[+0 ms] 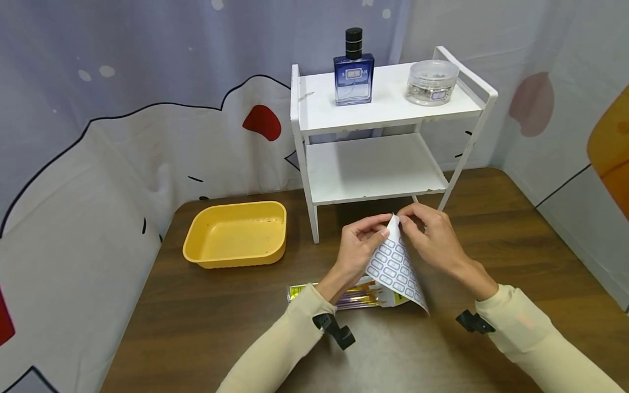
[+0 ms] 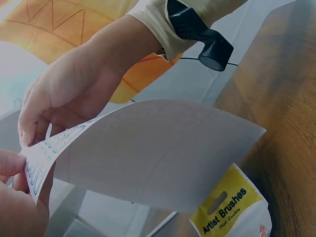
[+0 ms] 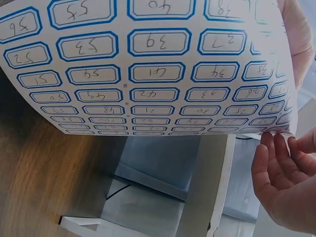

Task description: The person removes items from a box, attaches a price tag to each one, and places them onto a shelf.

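A sheet of labels [image 1: 393,267], white with rows of blue-framed stickers, hangs bent below both hands. My left hand [image 1: 361,243] pinches its upper corner from the left side. Thumb and fingertips of my right hand [image 1: 434,234] pinch the same top end; in the right wrist view that right hand [image 3: 286,182] meets the sheet's edge. Handwritten numbers show on the stickers [image 3: 156,72]. Whether a single sticker is lifting cannot be seen. Under the sheet lies a pack of artist brushes [image 1: 361,295], partly covered by the sheet and my left hand.
A yellow tray [image 1: 236,262] stands on the wooden table [image 1: 211,327] at left. Behind the hands is a white two-tier shelf [image 1: 373,169], carrying a blue perfume bottle [image 1: 354,79] and a clear round jar [image 1: 432,82], each with a label stuck on.
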`<state>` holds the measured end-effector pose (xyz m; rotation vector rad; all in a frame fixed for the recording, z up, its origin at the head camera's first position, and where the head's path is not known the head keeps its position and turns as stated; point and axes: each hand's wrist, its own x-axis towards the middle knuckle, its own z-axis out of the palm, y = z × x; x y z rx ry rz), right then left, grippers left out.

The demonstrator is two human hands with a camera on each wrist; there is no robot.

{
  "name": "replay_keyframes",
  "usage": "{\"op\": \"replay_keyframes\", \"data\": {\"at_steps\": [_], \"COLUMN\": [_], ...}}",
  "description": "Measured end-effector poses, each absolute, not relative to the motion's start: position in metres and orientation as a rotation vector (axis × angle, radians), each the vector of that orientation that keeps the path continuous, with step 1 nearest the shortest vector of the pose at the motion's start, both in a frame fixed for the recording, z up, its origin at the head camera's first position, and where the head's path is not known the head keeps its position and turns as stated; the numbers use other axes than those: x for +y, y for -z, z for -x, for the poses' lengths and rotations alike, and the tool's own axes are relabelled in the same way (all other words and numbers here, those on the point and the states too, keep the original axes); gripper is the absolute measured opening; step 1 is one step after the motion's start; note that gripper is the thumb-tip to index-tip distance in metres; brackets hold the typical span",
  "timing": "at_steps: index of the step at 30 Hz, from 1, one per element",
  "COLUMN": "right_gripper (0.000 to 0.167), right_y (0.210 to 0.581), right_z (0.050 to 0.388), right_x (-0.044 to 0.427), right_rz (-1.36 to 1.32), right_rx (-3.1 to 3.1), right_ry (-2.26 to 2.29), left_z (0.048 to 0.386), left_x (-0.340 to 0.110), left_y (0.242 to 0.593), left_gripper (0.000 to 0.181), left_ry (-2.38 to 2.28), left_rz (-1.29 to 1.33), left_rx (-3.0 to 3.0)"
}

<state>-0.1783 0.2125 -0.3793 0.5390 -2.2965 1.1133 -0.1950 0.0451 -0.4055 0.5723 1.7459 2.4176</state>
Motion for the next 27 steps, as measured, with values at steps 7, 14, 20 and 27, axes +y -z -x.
{"op": "replay_keyframes", "data": {"at_steps": [7, 14, 20, 27], "right_gripper": [0.011, 0.013, 0.015, 0.015], "right_y": [0.377, 0.369, 0.361, 0.346], "right_z": [0.179, 0.177, 0.173, 0.173], "right_x": [0.219, 0.227, 0.24, 0.259], "right_rz": [-0.485, -0.434, -0.351, -0.292], "right_rx": [-2.285, -2.253, -2.236, -2.13], "right_ry": [-1.129, -1.296, -1.388, -1.432], "left_z": [0.195, 0.199, 0.205, 0.206], "left_x": [0.048, 0.052, 0.06, 0.079], "left_y": [0.403, 0.405, 0.405, 0.405], "left_gripper": [0.03, 0.03, 0.032, 0.032], "left_ry": [-2.437, -2.46, -2.462, -2.454], "left_rz": [-0.573, -0.58, -0.573, -0.61], "left_rx": [1.756, 1.795, 1.8, 1.818]}}
